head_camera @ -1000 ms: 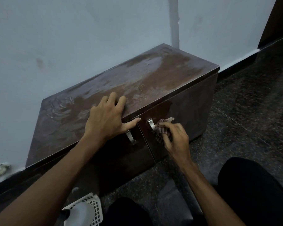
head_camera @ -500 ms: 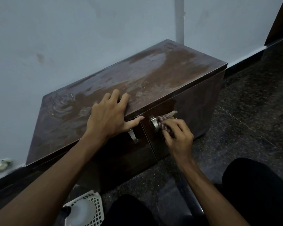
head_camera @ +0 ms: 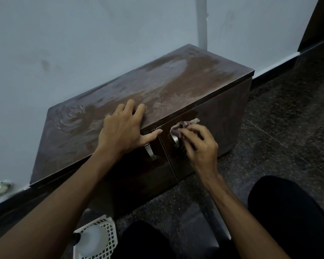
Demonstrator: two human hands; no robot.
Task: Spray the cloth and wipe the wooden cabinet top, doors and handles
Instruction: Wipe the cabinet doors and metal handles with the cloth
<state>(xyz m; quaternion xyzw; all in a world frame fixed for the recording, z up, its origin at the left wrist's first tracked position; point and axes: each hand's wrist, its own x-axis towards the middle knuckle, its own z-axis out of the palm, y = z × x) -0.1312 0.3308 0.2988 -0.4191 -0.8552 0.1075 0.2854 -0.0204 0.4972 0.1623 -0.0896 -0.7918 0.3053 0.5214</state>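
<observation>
Since the pull is a narrow metal strip, the right hand (head_camera: 198, 144) keeps the cloth (head_camera: 181, 126) bunched into a small wad. Its fingers are curled round the cloth and pinch it against the top of the right handle (head_camera: 174, 140), which lets the fabric wrap the metal rather than skate over it. The hand is blurred, so how much of the handle is covered is hard to say.

Just beside it, the left handle (head_camera: 150, 151) is bare. The left hand (head_camera: 120, 131) holds nothing: it lies flat on the front edge of the cabinet top (head_camera: 176, 86), fingers spread and thumb over the lip above the seam between the doors. It is probably bracing the person and keeping the right door (head_camera: 213, 124) from swinging under the rubbing.

Streaky smears across the top suggest it has been wiped. At the near left, a white basket (head_camera: 108, 227) on the floor holds a pale rounded thing, possibly the spray bottle.
</observation>
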